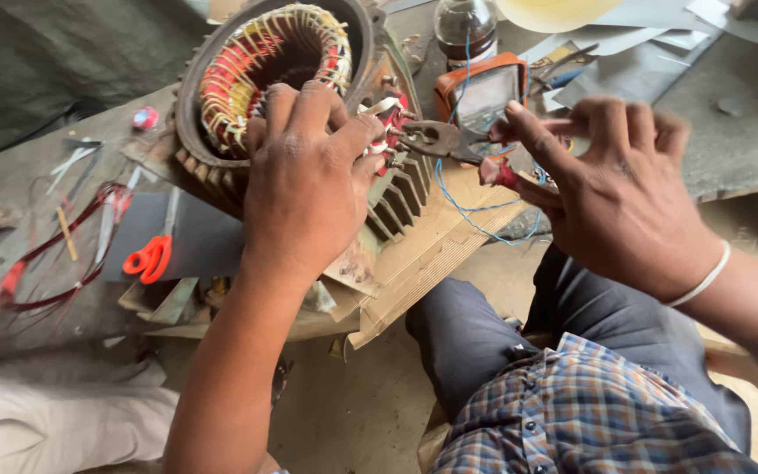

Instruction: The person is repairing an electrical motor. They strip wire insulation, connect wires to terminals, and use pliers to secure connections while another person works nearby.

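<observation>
Motor stator point(282, 79), round finned metal housing lying tilted on cardboard, bore up, red and yellow windings showing, white-sleeved leads at its right edge, pliers point(449, 145), dark steel jaws on those leads, red handles pointing right

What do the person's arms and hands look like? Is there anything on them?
Both forearms are bare, with no sleeves and no gloves. The right hand has a thin white band round its wrist. The left hand shows no ring, watch or band. The fingers look smudged with grime.
</observation>
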A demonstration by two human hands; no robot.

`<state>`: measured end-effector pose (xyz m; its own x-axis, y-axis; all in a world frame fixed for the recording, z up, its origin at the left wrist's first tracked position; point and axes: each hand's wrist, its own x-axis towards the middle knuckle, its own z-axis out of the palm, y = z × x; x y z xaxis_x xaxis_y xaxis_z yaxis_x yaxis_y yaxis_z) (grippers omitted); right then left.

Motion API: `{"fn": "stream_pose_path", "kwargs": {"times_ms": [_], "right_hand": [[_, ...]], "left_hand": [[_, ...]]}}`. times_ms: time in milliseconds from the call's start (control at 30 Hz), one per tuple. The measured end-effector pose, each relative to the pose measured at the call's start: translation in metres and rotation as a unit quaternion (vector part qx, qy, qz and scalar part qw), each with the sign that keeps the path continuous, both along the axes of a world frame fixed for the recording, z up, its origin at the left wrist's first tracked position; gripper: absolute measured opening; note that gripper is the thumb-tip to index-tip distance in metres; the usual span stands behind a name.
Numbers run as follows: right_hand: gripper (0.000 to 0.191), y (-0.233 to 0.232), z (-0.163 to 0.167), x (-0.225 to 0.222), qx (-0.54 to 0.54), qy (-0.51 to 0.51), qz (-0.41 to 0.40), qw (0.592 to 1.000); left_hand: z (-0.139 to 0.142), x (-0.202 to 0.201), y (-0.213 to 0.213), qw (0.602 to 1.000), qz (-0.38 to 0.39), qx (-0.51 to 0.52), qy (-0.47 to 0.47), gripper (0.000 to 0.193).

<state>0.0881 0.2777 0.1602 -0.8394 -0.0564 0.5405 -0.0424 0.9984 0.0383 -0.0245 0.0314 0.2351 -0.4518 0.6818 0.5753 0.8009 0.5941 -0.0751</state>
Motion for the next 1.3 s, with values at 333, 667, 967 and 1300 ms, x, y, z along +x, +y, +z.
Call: {"fn": "stream_pose_path", "kwargs": {"times_ms": [333,667,967,1300], "right_hand": [[0.073,-0.02,-0.032,-0.001,-0.115,0.013,-0.03,0.993],[0.073,-0.047,0.001,0.02,-0.059,0.002,-0.095,0.994],[0.074,-0.053,-0.013,0.022,-0.023,0.018,-0.127,0.992],[0.077,-0.049,-0.018,0.018,-0.068,0.015,-0.095,0.993]], "left_hand": [[0.001,-0.008,-0.014,0.999,-0.023,0.03,0.013,0.012],[-0.008,-0.006,-0.029,0.99,-0.052,0.121,0.057,0.026],[-0.018,-0.012,-0.032,0.991,-0.049,0.109,0.058,0.025],[-0.019,-0.008,-0.03,0.995,-0.01,0.079,0.055,0.026]]}}
